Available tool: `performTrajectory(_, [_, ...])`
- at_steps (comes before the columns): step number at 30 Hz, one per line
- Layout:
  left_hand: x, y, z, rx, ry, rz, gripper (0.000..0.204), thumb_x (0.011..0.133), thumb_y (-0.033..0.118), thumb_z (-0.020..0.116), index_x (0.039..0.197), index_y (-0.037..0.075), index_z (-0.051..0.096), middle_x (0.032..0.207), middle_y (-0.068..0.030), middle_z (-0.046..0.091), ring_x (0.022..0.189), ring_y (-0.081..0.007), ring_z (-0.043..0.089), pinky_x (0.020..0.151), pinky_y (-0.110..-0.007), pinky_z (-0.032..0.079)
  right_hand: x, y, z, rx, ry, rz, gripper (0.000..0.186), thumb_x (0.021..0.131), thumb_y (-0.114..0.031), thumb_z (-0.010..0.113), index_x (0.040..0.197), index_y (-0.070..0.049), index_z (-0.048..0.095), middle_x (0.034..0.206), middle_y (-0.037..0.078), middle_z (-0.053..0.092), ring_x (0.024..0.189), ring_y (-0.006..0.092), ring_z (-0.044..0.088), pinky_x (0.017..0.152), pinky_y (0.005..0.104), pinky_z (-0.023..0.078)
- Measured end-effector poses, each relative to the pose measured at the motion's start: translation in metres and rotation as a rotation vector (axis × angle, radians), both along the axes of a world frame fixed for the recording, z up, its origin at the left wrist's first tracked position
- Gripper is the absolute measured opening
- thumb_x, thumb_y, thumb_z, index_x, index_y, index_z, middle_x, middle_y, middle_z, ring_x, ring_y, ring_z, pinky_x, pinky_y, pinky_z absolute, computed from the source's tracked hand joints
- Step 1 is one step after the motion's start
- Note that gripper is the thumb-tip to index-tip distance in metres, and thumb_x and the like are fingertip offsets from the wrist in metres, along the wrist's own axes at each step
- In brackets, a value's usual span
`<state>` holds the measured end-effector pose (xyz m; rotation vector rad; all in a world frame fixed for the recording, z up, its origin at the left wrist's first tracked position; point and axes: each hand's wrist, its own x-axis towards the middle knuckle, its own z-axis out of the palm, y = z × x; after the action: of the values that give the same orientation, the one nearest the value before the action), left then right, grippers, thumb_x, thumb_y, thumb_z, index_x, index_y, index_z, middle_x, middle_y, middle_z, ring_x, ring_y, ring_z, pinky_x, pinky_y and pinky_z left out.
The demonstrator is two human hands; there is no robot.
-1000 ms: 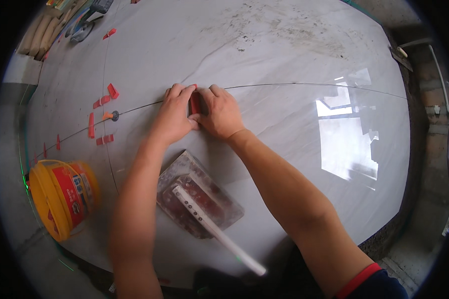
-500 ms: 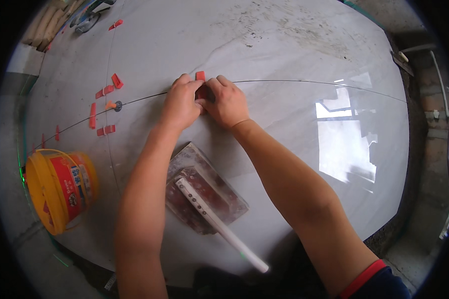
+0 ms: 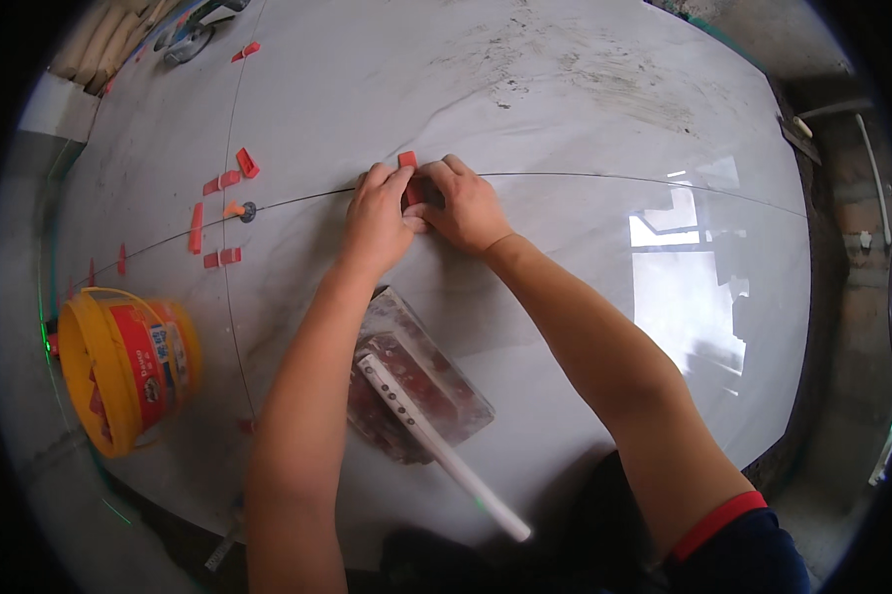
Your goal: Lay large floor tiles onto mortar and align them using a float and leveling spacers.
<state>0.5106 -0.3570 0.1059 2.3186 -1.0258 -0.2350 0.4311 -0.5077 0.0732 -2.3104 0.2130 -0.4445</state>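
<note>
Both hands meet over a thin joint line between large glossy grey tiles (image 3: 565, 267). A red plastic tile-levelling wedge (image 3: 407, 158) sits across that joint, its end sticking out beyond the fingers. My left hand (image 3: 377, 223) is closed on its left side, fingers bent and pressed to it. My right hand (image 3: 468, 210) grips from the right, with its thumb near the left hand. Fingers hide most of the wedge, and any clip under it cannot be made out. Below my hands lies a dusty flat tool with a rectangular reddish-brown plate (image 3: 446, 396) and a long white handle (image 3: 456, 465).
To the left, several loose red wedges (image 3: 196, 230) lie around a tile corner beside an orange-and-grey levelling piece (image 3: 240, 211). A yellow bucket (image 3: 184, 346) lies tipped at the left with red pieces inside. A dark-and-blue tool (image 3: 191, 40) rests at the far left.
The whole scene has shifted slightly in the picture as the head moved. Both hands keep their hold at the same red wedge, with only slight finger movement.
</note>
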Motion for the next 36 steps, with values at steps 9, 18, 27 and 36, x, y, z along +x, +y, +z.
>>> performTrajectory(9, [0.013, -0.004, -0.001, -0.013, -0.015, -0.026, 0.06, 0.07, -0.001, 0.085, 0.128, -0.002, 0.071, 0.112, -0.0172, 0.066, 0.105, -0.036, 0.065, 0.094, -0.043, 0.054, -0.002, 0.014, -0.003, -0.074, -0.017, -0.1, 0.041, 0.08, -0.028, 0.084, 0.11, -0.007, 0.067, 0.099, 0.012, 0.062, 0.093, 0.0359, 0.067, 0.081, 0.0454, 0.055])
performTrajectory(18, [0.016, -0.006, -0.009, -0.049, -0.033, -0.061, 0.052, 0.074, -0.004, 0.08, 0.125, -0.002, 0.072, 0.108, -0.0182, 0.067, 0.101, -0.0364, 0.066, 0.091, -0.042, 0.054, -0.002, 0.017, -0.009, -0.063, -0.033, -0.156, 0.029, 0.083, -0.025, 0.081, 0.101, -0.007, 0.068, 0.098, 0.012, 0.063, 0.093, 0.0347, 0.067, 0.081, 0.0448, 0.056])
performTrajectory(27, [0.023, -0.001, -0.01, -0.006, -0.118, -0.04, 0.05, 0.076, -0.005, 0.078, 0.124, 0.002, 0.073, 0.111, -0.0161, 0.069, 0.105, -0.0363, 0.066, 0.094, -0.042, 0.054, 0.006, 0.021, -0.005, -0.087, -0.063, -0.147, 0.036, 0.082, -0.027, 0.082, 0.109, -0.01, 0.067, 0.098, 0.013, 0.063, 0.097, 0.038, 0.066, 0.082, 0.0481, 0.055])
performTrajectory(36, [0.001, 0.075, -0.017, 0.42, -0.192, 0.021, 0.082, 0.107, 0.046, 0.05, 0.166, -0.002, 0.02, 0.175, -0.0213, 0.017, 0.163, -0.0366, 0.014, 0.132, -0.049, 0.014, -0.105, 0.021, 0.026, 0.303, 0.138, -0.133, 0.05, 0.096, -0.031, 0.079, 0.13, 0.0, 0.059, 0.109, 0.018, 0.063, 0.1, 0.032, 0.062, 0.09, 0.0431, 0.052])
